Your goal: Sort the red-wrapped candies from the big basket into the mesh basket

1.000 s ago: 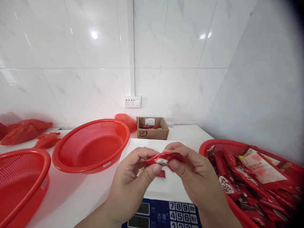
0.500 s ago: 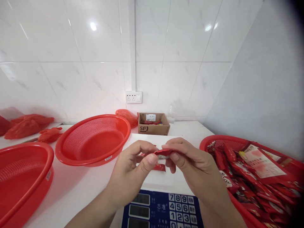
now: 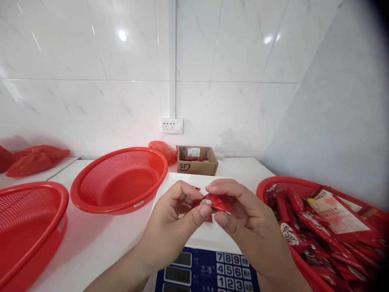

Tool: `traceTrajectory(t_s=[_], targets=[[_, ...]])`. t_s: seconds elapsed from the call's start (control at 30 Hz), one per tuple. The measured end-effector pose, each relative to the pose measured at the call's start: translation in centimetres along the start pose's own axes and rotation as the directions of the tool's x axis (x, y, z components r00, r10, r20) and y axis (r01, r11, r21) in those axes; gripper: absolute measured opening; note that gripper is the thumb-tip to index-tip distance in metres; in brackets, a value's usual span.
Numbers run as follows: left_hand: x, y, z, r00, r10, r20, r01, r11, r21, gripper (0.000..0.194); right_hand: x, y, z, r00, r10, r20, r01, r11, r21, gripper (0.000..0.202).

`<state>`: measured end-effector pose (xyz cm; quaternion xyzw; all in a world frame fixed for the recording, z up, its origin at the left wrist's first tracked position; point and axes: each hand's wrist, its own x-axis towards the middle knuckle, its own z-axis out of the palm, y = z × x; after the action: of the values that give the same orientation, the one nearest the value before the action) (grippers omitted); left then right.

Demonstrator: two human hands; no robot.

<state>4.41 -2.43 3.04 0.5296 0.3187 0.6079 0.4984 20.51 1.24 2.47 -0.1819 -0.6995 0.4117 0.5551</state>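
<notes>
Between my hands is a small shiny red packet [image 3: 217, 204] with a white printed patch. My left hand [image 3: 173, 223] pinches its left end between thumb and fingers. My right hand [image 3: 252, 219] curls around its other end, its fingers covering part of it. Below them is a weighing scale with a white pan [image 3: 223, 235] and a blue keypad panel [image 3: 206, 269]. Other red wrapping shows on the pan behind my fingers, mostly hidden. To the right of my right hand stands a red basket [image 3: 281, 181] heaped with red packets [image 3: 316, 227].
Two red perforated basins stand at the left, one nearer [image 3: 45, 188] and one farther [image 3: 118, 180]. At the back are a cardboard box [image 3: 197, 167] holding packets, a red plastic bag [image 3: 164, 151] and a clear bottle [image 3: 220, 149]. More red bags [image 3: 38, 160] lie far left.
The red packet has turned in my fingers, so its printed face now shows. A small red bag behind the left basins is gone from its place. My view has shifted slightly.
</notes>
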Motion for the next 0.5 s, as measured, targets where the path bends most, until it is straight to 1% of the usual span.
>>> traceTrajectory(t_s=[0.1,0.23,0.37,0.5], targets=[[-0.44,0.32,0.25,1.000,0.022,-0.021,-0.020,0.994,0.104,0.024,-0.19,-0.08,0.08,0.998,-0.068,-0.003,0.067,0.997,-0.048,0.011],[-0.61,0.49,0.31,1.000,0.002,-0.002,-0.001,0.991,0.135,0.017,-0.19,-0.31,0.00,0.998,-0.061,-0.023,0.059,0.995,-0.082,0.016],[-0.61,0.52,0.18,1.000,0.005,0.024,-0.007,0.997,0.081,0.018,-0.03,-0.49,0.08,0.999,-0.022,-0.034,0.020,0.999,-0.031,0.021],[-0.72,0.31,-0.02,0.998,-0.047,0.031,0.047,0.999,-0.008,0.020,0.01,-0.31,0.25,0.994,-0.076,-0.079,0.075,0.997,-0.011,0.011]])
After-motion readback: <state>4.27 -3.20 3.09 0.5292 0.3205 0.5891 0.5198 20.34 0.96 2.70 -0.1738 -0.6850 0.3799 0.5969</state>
